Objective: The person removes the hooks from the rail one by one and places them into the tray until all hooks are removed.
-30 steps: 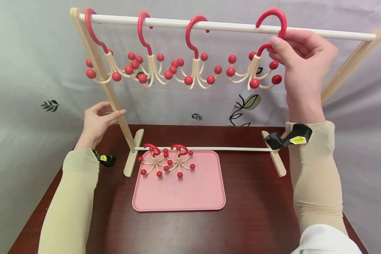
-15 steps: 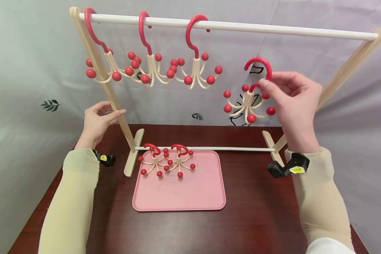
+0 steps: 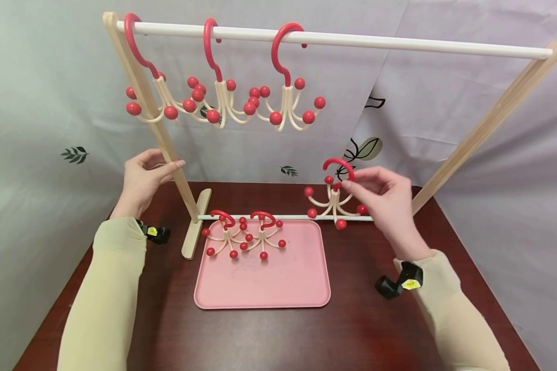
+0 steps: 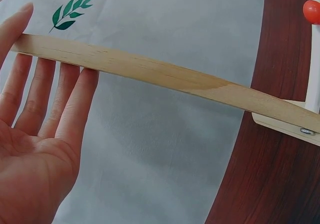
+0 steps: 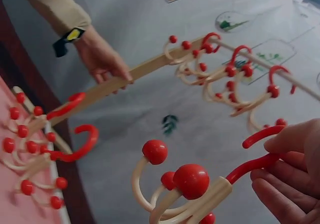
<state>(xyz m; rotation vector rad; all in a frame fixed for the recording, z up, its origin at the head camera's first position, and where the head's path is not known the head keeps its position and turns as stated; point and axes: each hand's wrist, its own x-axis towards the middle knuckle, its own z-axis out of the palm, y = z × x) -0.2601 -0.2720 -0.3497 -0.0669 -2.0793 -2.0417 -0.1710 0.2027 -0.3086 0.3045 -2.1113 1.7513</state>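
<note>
My right hand (image 3: 390, 206) pinches the red hook of a multi-arm hanger (image 3: 335, 202), held in the air just right of the pink tray (image 3: 269, 283), low in front of the rack. In the right wrist view the thumb and fingers (image 5: 295, 179) grip that red hook. On the other side my left hand (image 3: 141, 178) holds the rack's left wooden post (image 3: 167, 141), thumb on one side and fingertips on the other, as the left wrist view shows with the post (image 4: 150, 72). Three similar hangers hang from the white top rail (image 3: 376, 42), toward its left.
Two more hangers (image 3: 262, 234) lie side by side at the tray's back left. Behind the tray runs a white lower rail (image 3: 343, 217). The right post (image 3: 487, 126) slants up beside the right hand. A patterned cloth (image 3: 515, 206) hangs behind the table.
The right hand has lifted the fourth hanger off the top rail and brought it down and to the left, near the tray. The left hand has stayed on the post.
</note>
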